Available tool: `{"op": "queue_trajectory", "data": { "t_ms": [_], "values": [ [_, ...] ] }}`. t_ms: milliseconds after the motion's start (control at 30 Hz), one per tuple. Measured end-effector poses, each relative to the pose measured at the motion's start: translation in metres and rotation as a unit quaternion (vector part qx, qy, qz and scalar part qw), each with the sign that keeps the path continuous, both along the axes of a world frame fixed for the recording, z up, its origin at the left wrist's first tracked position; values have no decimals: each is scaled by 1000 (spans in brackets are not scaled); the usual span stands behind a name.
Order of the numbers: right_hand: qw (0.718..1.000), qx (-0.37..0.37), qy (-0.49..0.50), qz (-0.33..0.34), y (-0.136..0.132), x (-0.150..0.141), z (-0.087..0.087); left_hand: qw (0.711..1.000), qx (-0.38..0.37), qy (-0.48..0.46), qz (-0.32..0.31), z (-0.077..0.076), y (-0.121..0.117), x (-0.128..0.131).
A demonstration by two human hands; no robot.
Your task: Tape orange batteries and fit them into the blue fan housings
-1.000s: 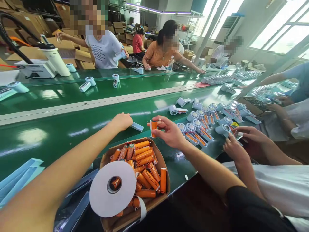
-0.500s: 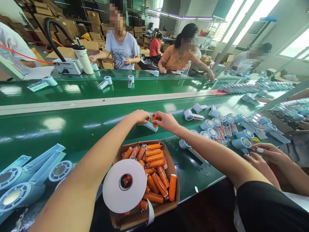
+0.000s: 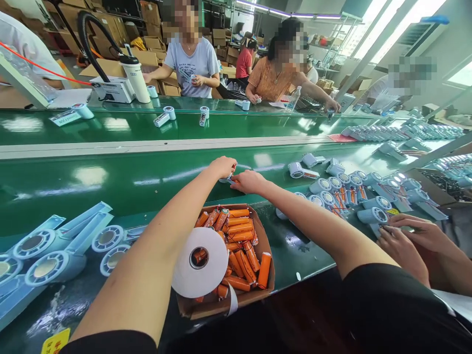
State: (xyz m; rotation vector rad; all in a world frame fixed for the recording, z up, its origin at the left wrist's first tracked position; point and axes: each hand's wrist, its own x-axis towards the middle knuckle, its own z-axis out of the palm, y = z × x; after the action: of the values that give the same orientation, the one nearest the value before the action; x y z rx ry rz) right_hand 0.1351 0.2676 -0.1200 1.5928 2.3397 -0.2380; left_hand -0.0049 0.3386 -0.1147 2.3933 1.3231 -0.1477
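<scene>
My left hand [image 3: 223, 167] reaches over the green belt with its fingers pinched together; what they grip is too small to make out. Close beside it, my right hand [image 3: 251, 182] has its fingers closed on a light-blue fan housing [image 3: 224, 179], mostly hidden by both hands. Below my forearms sits a cardboard box [image 3: 271, 275] of orange battery cells [image 3: 241, 230] with wires. A roll of white tape [image 3: 214, 275] lies on the cells, its loose end hanging over the box's near side.
Several light-blue fan housings [image 3: 55, 265] lie at my left, and more [image 3: 320, 186] are grouped at right, some with orange cells. A co-worker's hands [image 3: 409, 241] work at far right. Across the pale divider [image 3: 165, 146], people sit near a white tumbler [image 3: 137, 81].
My hands have come closer together over the fan housing. The orange cell seen in my right fingers before is now out of sight. The view has shifted slightly.
</scene>
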Motion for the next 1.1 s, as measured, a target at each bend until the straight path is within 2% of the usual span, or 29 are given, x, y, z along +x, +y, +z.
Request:
{"op": "queue_trajectory", "data": {
  "t_ms": [67,100,200,233,267,300,333,400,500,567,600,667,733,767,800,833,900,933,967,1033,1100],
  "values": [
    [1000,-8,-11,17,5,3,2,999,33,-29,11,13,-18,-13],
    [1000,-12,-12,23,6,7,4,997,57,-49,13,23,-35,-26],
    [1000,3,-2,23,-4,21,15,982,117,-144,-32,53,-114,-87],
    [1000,23,12,18,-14,26,20,958,131,-237,-98,59,-147,-110],
    [998,48,40,10,-28,30,25,938,137,-266,-175,61,-181,-132],
    [993,72,90,4,-44,33,30,933,171,-239,-207,60,-212,-151],
    [983,86,159,3,-62,35,35,938,225,-180,-192,55,-241,-167],
    [945,88,315,13,-104,32,44,942,279,-82,-168,40,-283,-186],
    [899,45,436,24,-165,15,51,941,301,-83,-133,21,-314,-187],
    [876,-55,479,5,-201,-2,50,934,321,-110,-111,21,-325,-180],
    [854,-125,506,0,-218,-11,48,928,338,-120,-99,23,-330,-177],
    [789,-238,567,18,-249,-29,41,919,362,-135,-75,29,-341,-175],
    [727,-283,622,64,-276,-44,33,909,386,-147,-55,32,-351,-181],
    [710,-287,635,106,-287,-49,29,903,399,-154,-36,31,-356,-187],
    [712,-274,626,161,-295,-52,26,899,407,-161,1,28,-360,-194],
    [730,-251,596,223,-300,-53,23,899,399,-171,57,25,-364,-201],
    [792,-167,497,312,-295,-49,21,900,335,-206,189,16,-370,-212],
    [825,-104,451,326,-285,-46,21,896,302,-223,237,11,-372,-214],
    [852,-43,418,312,-272,-42,21,892,283,-240,259,8,-374,-214],
    [890,65,354,280,-238,-36,21,892,289,-257,232,2,-376,-207],
    [930,90,251,255,-205,-32,19,900,322,-243,166,-1,-377,-196]
  ]
}}
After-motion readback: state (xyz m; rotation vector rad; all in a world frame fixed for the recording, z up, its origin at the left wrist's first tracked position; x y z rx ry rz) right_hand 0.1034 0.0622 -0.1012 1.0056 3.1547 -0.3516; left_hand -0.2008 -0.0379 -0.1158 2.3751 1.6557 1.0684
